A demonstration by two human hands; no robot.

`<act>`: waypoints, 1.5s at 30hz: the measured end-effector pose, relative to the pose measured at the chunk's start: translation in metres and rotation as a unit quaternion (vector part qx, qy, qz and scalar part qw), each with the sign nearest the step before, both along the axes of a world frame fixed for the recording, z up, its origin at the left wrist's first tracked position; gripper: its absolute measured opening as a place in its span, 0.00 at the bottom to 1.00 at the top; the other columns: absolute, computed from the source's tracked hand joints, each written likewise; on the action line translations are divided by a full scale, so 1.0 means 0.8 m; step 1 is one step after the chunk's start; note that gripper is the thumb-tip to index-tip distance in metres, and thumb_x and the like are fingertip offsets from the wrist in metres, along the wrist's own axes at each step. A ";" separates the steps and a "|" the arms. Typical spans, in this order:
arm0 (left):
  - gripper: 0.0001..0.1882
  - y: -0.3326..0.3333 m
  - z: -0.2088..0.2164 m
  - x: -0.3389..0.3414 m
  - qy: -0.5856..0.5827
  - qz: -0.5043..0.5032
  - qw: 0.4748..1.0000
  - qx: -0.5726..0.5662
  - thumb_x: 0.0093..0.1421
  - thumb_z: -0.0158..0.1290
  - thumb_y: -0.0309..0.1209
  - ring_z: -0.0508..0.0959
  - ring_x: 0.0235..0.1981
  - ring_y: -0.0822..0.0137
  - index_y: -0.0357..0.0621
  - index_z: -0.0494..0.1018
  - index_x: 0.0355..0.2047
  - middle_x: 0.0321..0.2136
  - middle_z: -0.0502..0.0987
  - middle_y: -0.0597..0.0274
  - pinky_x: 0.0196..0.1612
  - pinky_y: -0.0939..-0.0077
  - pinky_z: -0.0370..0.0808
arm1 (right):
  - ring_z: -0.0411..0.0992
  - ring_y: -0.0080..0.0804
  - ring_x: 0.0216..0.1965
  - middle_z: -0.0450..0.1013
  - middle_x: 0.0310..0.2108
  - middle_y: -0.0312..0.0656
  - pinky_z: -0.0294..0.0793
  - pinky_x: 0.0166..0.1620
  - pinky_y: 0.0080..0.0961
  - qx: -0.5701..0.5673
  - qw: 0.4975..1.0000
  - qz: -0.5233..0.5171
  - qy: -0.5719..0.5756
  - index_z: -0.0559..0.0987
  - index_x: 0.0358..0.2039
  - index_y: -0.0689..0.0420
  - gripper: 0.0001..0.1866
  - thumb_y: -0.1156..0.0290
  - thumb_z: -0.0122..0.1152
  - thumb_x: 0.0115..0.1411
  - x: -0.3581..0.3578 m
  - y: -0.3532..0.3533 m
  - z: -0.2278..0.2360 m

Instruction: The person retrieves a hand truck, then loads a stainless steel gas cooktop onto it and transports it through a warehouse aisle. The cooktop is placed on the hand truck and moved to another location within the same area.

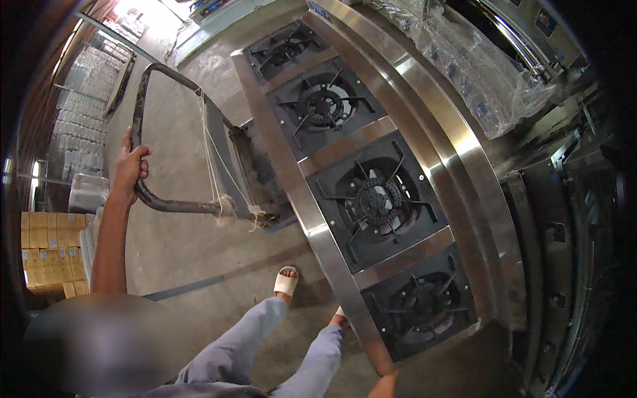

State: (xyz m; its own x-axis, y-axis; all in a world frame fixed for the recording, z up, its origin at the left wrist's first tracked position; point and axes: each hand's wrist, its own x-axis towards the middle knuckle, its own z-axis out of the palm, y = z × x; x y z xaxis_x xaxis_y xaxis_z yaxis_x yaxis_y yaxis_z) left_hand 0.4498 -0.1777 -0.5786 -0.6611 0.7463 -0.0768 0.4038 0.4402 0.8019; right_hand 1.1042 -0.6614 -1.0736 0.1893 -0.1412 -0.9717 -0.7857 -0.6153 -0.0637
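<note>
Grips the tubular handle [138, 113] of a platform trolley [259, 172] with the left hand [136, 164], closed with curled fingers around the lower part of the left run of dark, worn bar. Extends the left forearm [111, 245] up from the lower left of the view. Has the right hand [383, 386] at the lower edge, beside the near corner of a stainless-steel stove [346, 144], with only a small part in view. Cannot tell the grip of the right hand, or its contact with the steel. Has the stove right of centre, set diagonally from top to bottom, with four black burners [375, 196] in one row, each in a dark square panel. Has the body of the trolley just left of the stove and partly hidden by its edge. Cannot tell the support beneath the stove. Shows pale cord [207, 132] strung across the handle, knotted at the lower end. Stands on a grey floor [192, 245] in grey trousers [232, 338] and cream sandals [286, 285]. Includes, round about, brown cartons [53, 249] at lower left, white wrapped stacks [78, 132] above them, and clear plastic film [478, 73] at upper right.
</note>
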 end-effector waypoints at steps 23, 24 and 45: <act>0.44 0.007 0.010 0.026 0.007 -0.006 1.000 0.007 0.61 0.48 0.26 0.66 0.16 0.81 0.53 0.44 0.76 0.27 0.71 0.68 0.17 0.84 0.65 | 0.72 0.37 0.47 0.72 0.49 0.41 0.75 0.46 0.46 -0.002 0.994 -0.079 -0.076 0.65 0.66 0.46 0.43 0.27 0.46 0.63 -0.090 0.029 0.043; 0.44 0.007 0.013 0.028 0.016 -0.004 1.000 -0.003 0.61 0.49 0.26 0.66 0.16 0.81 0.52 0.44 0.76 0.27 0.71 0.68 0.17 0.84 0.65 | 0.72 0.37 0.47 0.72 0.49 0.41 0.75 0.46 0.46 -0.002 0.992 -0.085 -0.091 0.65 0.66 0.46 0.43 0.26 0.46 0.62 -0.085 0.025 0.050; 0.42 -0.099 0.009 -0.037 -0.078 0.095 0.991 0.055 0.62 0.49 0.23 0.65 0.12 0.77 0.58 0.49 0.75 0.23 0.68 0.68 0.13 0.78 0.64 | 0.66 0.41 0.63 0.69 0.62 0.47 0.61 0.65 0.42 0.197 0.808 0.324 -0.451 0.70 0.64 0.58 0.36 0.42 0.54 0.68 0.253 0.382 0.378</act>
